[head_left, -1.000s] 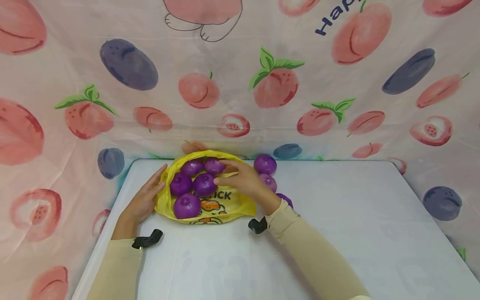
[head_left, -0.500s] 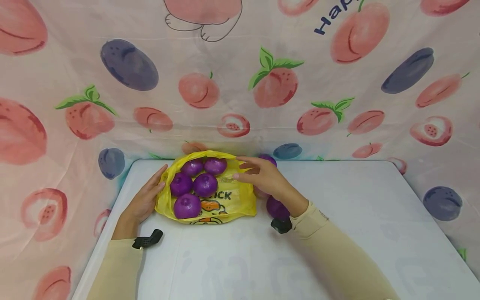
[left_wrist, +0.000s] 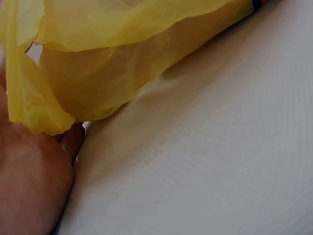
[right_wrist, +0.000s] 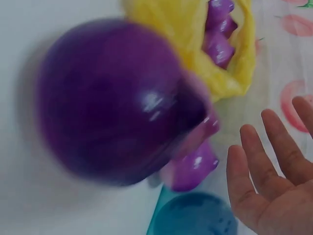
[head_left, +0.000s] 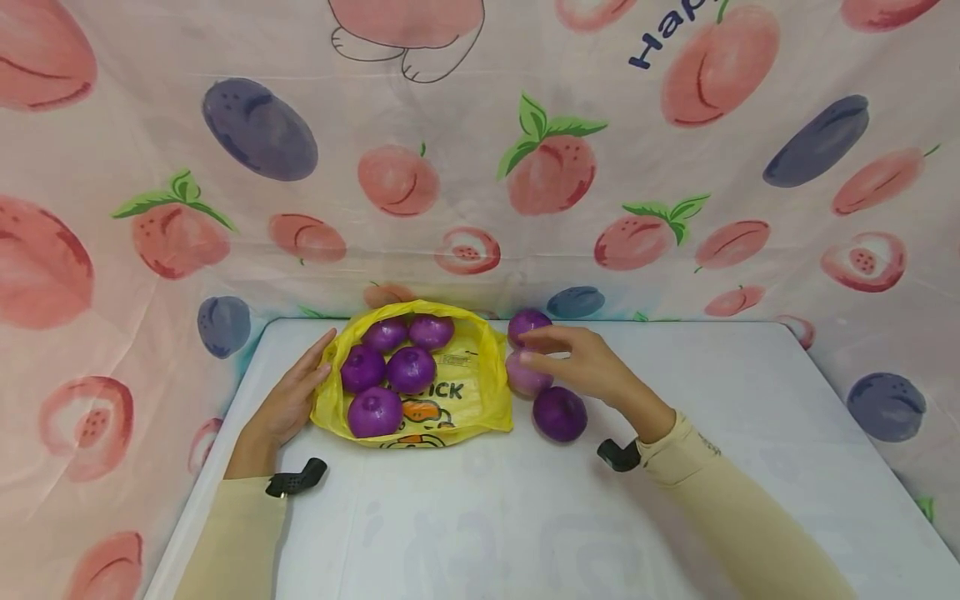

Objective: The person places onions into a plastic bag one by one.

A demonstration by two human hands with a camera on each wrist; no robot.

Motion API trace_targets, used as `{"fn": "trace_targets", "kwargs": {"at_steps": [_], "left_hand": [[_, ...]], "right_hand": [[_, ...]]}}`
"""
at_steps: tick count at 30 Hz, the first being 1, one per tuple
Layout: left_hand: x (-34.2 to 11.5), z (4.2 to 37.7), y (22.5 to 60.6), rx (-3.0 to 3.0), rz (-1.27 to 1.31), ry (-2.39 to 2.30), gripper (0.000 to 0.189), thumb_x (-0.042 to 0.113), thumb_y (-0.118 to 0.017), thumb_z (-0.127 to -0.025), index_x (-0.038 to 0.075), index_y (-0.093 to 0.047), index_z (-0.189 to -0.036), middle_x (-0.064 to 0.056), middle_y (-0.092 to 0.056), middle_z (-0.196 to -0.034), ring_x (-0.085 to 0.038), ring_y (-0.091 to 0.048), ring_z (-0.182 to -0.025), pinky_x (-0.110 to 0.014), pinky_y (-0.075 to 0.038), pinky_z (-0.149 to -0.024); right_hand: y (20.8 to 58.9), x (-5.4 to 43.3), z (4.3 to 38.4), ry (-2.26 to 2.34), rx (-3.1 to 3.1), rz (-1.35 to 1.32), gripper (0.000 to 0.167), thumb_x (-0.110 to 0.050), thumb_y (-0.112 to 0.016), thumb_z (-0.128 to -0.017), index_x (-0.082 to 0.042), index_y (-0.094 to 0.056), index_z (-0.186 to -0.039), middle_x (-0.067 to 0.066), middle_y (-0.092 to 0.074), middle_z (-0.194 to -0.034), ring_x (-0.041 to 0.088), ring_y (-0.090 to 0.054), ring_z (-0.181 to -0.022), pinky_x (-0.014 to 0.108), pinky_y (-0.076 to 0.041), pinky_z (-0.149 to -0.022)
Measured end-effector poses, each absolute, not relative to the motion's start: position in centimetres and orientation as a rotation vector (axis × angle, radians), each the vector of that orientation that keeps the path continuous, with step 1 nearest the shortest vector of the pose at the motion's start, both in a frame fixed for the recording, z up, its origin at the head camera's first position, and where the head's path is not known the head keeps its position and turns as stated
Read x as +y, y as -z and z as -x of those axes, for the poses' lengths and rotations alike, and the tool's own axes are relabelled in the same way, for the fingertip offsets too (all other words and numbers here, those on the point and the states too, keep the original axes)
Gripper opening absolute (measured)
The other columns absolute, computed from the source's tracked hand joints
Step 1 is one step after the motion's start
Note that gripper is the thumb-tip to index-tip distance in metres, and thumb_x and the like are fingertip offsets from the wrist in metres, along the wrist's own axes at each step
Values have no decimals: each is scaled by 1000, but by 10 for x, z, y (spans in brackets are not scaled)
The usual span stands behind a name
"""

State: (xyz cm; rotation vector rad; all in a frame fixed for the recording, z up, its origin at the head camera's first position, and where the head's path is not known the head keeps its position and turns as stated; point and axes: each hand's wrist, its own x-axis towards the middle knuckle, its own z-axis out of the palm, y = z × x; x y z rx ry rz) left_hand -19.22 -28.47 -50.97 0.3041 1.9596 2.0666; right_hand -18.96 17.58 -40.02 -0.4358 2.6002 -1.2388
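A yellow plastic bag lies on its side with its mouth spread, several purple onions inside. My left hand rests against the bag's left edge, fingers mostly straight; in the left wrist view a fold of the bag hides part of the fingers. My right hand hovers with spread fingers over three onions right of the bag. These are a back onion, a paler middle onion and a dark front onion. In the right wrist view the right palm holds nothing.
The white table extends to the right and front. Behind it hangs a fruit-printed cloth, which meets the table's back edge close behind the bag. A black wrist camera is on the left wrist, another camera on the right.
My right hand has drawn back out of the bag's mouth and moved right, over the onions beside it. The left hand and the onions in the bag have stayed put.
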Motion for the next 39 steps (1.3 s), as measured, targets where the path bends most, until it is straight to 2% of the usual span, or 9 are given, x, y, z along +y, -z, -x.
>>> {"fn": "trace_targets", "kwargs": {"at_steps": [7,17,27,36,39], "left_hand": [[-284,192,509,1951,-307,-2072,65,30,-44,-110,22,-11,-166,-4,-4,-174,-19,-12,-156,-7,-35,-107],[-284,192,509,1943,-309,-2077,64,29,-44,-111,23,-12,-166,-5,-4,-174,-17,-14,-155,-7,-35,-107],[-284,191,509,1944,-305,-2082,59,30,-44,-110,33,-19,-164,-5,-5,-174,-12,-19,-153,-7,-36,-107],[-284,191,509,1966,-295,-2068,59,31,-44,-110,34,-19,-164,-4,-5,-174,-17,-16,-155,-7,-35,-107],[-283,191,508,1969,-295,-2065,61,31,-43,-111,30,-17,-165,-5,-4,-174,-17,-15,-155,-7,-35,-107]], "right_hand": [[415,198,186,1159,2613,485,55,-52,-72,-91,-19,-67,-135,1,-71,-130,28,-66,-122,46,-58,-97],[437,215,180,1087,2661,557,48,-49,-77,-88,-24,-72,-129,0,-71,-131,30,-66,-121,50,-57,-96],[450,226,173,1041,2658,587,54,-46,-82,-84,-20,-71,-130,6,-72,-129,30,-65,-121,51,-58,-95],[457,233,169,998,2669,627,60,-45,-87,-79,-21,-70,-131,4,-71,-130,27,-64,-119,48,-58,-95],[458,233,168,998,2663,625,61,-45,-87,-79,-20,-69,-131,5,-70,-131,28,-64,-120,48,-58,-95]]}}
